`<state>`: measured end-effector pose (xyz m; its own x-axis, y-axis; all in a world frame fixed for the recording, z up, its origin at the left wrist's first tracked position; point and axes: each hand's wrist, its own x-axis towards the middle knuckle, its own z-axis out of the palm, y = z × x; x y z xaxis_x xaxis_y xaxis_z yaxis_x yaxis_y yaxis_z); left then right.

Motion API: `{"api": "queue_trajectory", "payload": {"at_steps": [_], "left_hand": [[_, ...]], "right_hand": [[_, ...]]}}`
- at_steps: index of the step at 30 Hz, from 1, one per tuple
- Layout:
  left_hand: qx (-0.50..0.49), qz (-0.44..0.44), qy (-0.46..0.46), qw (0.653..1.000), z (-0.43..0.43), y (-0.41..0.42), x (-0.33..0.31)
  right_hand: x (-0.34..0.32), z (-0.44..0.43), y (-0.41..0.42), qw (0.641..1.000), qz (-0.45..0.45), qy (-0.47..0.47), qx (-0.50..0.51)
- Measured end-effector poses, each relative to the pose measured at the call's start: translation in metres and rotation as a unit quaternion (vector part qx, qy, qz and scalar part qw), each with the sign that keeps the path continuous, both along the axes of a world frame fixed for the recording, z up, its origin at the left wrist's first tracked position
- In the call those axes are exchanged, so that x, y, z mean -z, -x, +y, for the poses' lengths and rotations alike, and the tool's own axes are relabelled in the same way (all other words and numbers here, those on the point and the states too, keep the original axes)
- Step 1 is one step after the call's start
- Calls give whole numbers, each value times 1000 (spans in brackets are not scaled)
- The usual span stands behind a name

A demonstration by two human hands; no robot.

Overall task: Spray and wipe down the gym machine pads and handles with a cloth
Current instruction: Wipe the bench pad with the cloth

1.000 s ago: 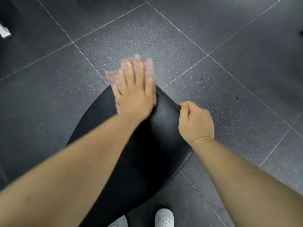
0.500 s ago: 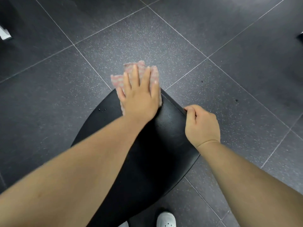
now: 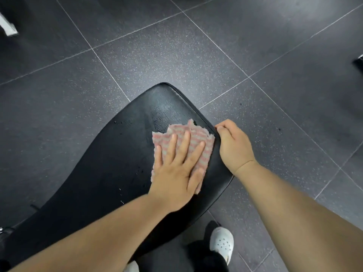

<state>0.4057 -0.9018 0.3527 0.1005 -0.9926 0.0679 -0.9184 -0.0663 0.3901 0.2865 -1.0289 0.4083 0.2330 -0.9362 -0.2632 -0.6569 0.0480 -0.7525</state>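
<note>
The pad [image 3: 110,173], a long black seat cushion, runs from the lower left corner up to a rounded tip over the dark speckled floor [image 3: 176,46]. On its right half lies the pink and grey striped cloth [image 3: 196,134], pressed flat under the left hand [image 3: 176,173]. That hand's fingers [image 3: 184,142] are straight and spread, so they pinch nothing and only weigh the cloth down. The right hand [image 3: 233,148] grips the pad's right rim just beside the cloth, its thumb on top and the rest curled over the edge.

Since only pressure holds the cloth, a quick stroke could leave it bunched or let it slide out from under the palm; its far edge is already crumpled. A few droplets [image 3: 120,189] sit on the left part of the pad, well apart from the cloth, and I judge they could be missed if the strokes keep to the right side.

How far the right fingers reach beneath the rim is hidden. The forearms cover the pad's near end, and whatever carries the pad cannot be seen. No spray bottle or handles are in view. A white shoe [image 3: 222,242] shows below.
</note>
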Motion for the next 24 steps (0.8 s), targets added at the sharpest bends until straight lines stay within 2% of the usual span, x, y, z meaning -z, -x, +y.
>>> {"api": "queue_trajectory", "payload": {"at_steps": [3,5,7,10,13,16,19,22,23,24], "left_hand": [[-161,113,-54,979,-68,-16,-35],[-225,128,-64,964,-94,-10,-50],[-217,101,-50,970,-81,20,-48],[-177,88,-21,980,-26,86,-31],[-202,106,-42,973,15,133,-20],[-251,151,-92,952,18,127,-26],[-364,166,-99,911,-27,75,-30],[-460,195,-95,861,-86,29,-39],[-465,203,-87,857,-94,31,-40],[-451,190,-69,869,-91,42,-40]], "right_hand": [[2,-1,6,988,-103,-100,50],[2,-10,10,961,-181,-196,70],[2,-22,19,931,-204,-297,57],[4,-41,26,919,-176,-353,0],[2,-54,22,925,-123,-351,-75],[0,-57,11,941,-86,-305,-122],[-8,-58,-8,957,-73,-227,-166],[-18,-63,-33,959,-55,-186,-208],[-18,-65,-41,959,-50,-179,-216],[-16,-67,-48,959,-45,-173,-220]]}}
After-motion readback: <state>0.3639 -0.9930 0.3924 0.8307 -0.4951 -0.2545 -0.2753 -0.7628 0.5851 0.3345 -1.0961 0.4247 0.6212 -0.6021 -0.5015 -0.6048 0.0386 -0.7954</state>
